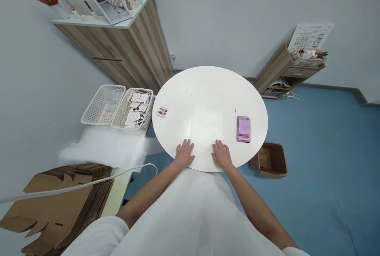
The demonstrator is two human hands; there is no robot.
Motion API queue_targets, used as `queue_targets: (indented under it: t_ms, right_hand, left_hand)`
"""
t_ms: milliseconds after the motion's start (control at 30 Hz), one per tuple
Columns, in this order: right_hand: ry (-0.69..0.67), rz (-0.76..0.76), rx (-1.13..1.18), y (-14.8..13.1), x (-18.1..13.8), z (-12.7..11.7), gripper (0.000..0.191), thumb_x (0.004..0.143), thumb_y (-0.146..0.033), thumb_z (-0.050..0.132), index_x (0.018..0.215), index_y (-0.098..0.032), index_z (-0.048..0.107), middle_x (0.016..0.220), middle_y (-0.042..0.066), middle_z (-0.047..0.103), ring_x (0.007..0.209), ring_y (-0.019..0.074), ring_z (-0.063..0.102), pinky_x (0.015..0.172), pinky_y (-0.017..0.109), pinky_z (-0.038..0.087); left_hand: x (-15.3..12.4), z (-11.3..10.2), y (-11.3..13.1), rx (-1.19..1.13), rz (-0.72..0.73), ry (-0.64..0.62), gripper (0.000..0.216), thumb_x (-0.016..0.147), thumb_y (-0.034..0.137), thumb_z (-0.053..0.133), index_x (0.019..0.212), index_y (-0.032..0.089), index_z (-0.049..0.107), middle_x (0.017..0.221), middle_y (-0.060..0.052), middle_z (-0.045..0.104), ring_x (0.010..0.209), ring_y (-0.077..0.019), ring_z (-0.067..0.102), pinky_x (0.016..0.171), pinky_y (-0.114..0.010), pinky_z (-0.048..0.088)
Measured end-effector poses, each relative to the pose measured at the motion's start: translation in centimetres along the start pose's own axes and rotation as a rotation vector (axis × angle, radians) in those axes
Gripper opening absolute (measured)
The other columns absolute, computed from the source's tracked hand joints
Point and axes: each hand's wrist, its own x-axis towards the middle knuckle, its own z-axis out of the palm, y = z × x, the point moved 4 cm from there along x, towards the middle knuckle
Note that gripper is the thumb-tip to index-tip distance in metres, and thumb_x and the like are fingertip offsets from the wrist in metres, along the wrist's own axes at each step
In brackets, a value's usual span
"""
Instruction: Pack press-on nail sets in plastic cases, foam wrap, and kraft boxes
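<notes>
My left hand (184,154) lies flat on the near edge of a white round table (208,89), fingers spread and holding nothing. To its right, my right hand (221,154) rests palm down on the same edge, also with its fingers apart. Right of that hand lies a rectangular purple item (244,129), pixelated so its kind is hidden. Near the table's left rim sits a small clear case (163,111) with several dark little pieces inside.
Left of the table stand two white plastic baskets, one holding cards (136,107), the other (103,105) nearly bare. White sheeting (103,147) and flattened cardboard boxes (59,204) lie nearer me. An open cardboard box (268,160) is on the floor at right. Wooden cabinets (118,56) stand behind.
</notes>
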Motion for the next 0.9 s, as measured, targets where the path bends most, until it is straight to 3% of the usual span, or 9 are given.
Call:
queue_targets:
  t_ms: [233,433,700,900]
  right_hand:
    - [-0.013,-0.063,0.05,1.1,-0.5,0.6,0.038,0.082,-0.026,0.039,0.119,-0.019,0.043,0.138,0.011,0.031,0.129,0.0241,0.022,0.099,0.045,0.019]
    - [-0.001,-0.083,0.067,1.7,-0.3,0.4,0.037,0.083,-0.029,0.038,0.117,-0.018,0.044,0.139,0.011,0.029,0.13,0.025,0.02,0.1,0.046,0.018]
    - [0.007,-0.036,0.071,1.4,-0.4,0.7,0.035,0.082,-0.029,0.038,0.115,-0.017,0.046,0.136,0.013,0.034,0.125,0.0258,0.029,0.098,0.045,0.022]
    - [0.099,0.036,0.057,0.5,0.0,0.2,0.034,0.082,-0.032,0.039,0.112,-0.02,0.048,0.134,0.012,0.037,0.124,0.0277,0.029,0.097,0.047,0.023]
  left_hand:
    - [-1.0,0.7,1.4,-0.01,-0.163,-0.029,0.051,0.079,0.03,0.041,0.129,0.021,0.035,0.143,-0.009,0.022,0.132,-0.0271,0.008,0.1,-0.049,0.02]
    - [-1.1,0.3,2.1,-0.015,-0.214,-0.026,0.051,0.08,0.03,0.041,0.129,0.021,0.034,0.143,-0.01,0.02,0.133,-0.0274,0.008,0.1,-0.049,0.019]
    - [-0.8,0.2,2.0,-0.008,-0.147,-0.033,0.046,0.08,0.03,0.042,0.126,0.024,0.04,0.142,-0.007,0.024,0.132,-0.0272,0.01,0.101,-0.048,0.019]
    - [-0.4,-0.4,-0.3,-0.064,-0.064,0.018,0.045,0.082,0.036,0.04,0.125,0.024,0.04,0.142,-0.007,0.025,0.132,-0.0257,0.013,0.101,-0.046,0.021]
